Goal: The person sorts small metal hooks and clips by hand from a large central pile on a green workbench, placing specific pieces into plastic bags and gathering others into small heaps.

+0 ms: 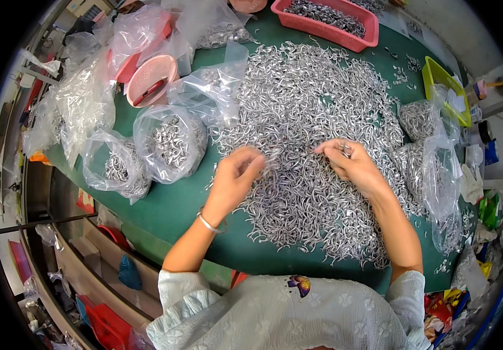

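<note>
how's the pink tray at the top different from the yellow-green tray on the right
The pink tray lies at the far edge of the green table and is loaded with silvery metal pieces. The yellow-green tray lies at the right edge, looks smaller in this view, and shows a mostly bare inside, with a clear bag draped across its near end. Both are shallow rectangular plastic trays lying beside the big pile of metal hooks.

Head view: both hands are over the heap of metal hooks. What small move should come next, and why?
Probably draw the hands apart and up a little, to lift the pinched hooks free. The left hand and right hand each pinch small pieces with curled fingers just above the hook pile, and the hooks lie tangled, so a lift would likely separate them. What exactly each hand grips is too small to tell.
</note>
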The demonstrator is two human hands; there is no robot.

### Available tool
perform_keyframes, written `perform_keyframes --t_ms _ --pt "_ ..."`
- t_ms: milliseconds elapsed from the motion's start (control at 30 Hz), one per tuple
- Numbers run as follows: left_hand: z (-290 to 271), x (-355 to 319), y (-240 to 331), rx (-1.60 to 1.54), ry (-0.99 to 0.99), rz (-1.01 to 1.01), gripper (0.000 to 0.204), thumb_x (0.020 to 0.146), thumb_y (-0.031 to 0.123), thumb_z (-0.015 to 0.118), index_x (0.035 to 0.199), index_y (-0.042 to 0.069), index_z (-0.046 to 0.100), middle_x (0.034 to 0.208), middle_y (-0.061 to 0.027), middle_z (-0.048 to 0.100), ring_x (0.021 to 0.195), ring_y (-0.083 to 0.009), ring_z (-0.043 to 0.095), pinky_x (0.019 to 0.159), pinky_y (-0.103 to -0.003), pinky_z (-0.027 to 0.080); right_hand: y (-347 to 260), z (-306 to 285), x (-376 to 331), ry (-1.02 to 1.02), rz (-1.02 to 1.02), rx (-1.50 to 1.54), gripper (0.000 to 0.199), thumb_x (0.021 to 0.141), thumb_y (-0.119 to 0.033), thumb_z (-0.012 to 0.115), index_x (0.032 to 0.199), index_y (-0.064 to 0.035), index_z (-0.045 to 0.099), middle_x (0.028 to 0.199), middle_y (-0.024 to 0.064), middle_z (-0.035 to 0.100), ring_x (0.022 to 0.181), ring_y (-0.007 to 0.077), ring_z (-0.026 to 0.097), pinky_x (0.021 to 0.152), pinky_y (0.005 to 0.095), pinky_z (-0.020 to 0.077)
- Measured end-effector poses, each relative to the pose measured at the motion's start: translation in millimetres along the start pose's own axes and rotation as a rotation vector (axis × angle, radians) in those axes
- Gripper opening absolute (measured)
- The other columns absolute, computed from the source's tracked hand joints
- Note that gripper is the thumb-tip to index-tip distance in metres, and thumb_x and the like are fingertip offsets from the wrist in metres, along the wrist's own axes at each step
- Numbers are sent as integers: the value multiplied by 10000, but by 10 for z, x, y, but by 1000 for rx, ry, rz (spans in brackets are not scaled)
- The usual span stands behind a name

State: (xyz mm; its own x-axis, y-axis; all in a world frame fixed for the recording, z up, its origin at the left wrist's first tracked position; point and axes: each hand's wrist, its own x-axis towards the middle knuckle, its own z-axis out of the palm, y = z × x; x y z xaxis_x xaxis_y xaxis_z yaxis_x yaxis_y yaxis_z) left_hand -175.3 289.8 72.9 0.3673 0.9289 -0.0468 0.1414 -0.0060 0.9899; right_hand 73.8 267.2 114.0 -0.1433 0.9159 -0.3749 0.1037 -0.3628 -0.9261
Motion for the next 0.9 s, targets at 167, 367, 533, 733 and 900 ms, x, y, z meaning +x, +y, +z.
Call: perform_keyframes --t_ms 167,367,533,733,900 --pt "-71 -333 -96 -277 55 -130 141 886 109 562 894 -20 620 793 -31 626 664 -66 565 630 -206 472 -17 -132 423 190 -309 -398 181 821 -154 619 956 -42 660 689 4 597 600 104 474 597 251 407" --pt "96 -377 47 3 204 43 57 801 14 628 843 -16 605 864 -73 654 739 -139 619 694 -268 498 -134 -174 1615 402 -525 -916 260 764 -282 671 945 -96 672 785 164 643 725 309 621 649 395 478" --pt "108 -341 144 590 328 545 136 719 -42 658 839 -10 605 863 -108 654 842 -227 643 742 -299 497 -226 42 1932 402 -399 -1264 295 731 -304 703 790 -22 640 838 191 644 805 343 634 679 432 498" --pt "50 -316 36 -20 327 91 81 823 12 602 891 -30 619 831 -85 660 746 -162 635 704 -264 493 -211 54 1875 428 -427 -1132 248 738 -245 692 807 -14 631 859 198 639 788 361 628 666 447 497" --pt "16 -207 0 -422 208 -88 117 878 67 559 858 -39 604 851 -119 660 797 -186 655 690 -254 502 -184 8 1692 477 -589 -1205 211 804 -209 628 867 -12 589 743 207 615 725 393 591 600 470 439"
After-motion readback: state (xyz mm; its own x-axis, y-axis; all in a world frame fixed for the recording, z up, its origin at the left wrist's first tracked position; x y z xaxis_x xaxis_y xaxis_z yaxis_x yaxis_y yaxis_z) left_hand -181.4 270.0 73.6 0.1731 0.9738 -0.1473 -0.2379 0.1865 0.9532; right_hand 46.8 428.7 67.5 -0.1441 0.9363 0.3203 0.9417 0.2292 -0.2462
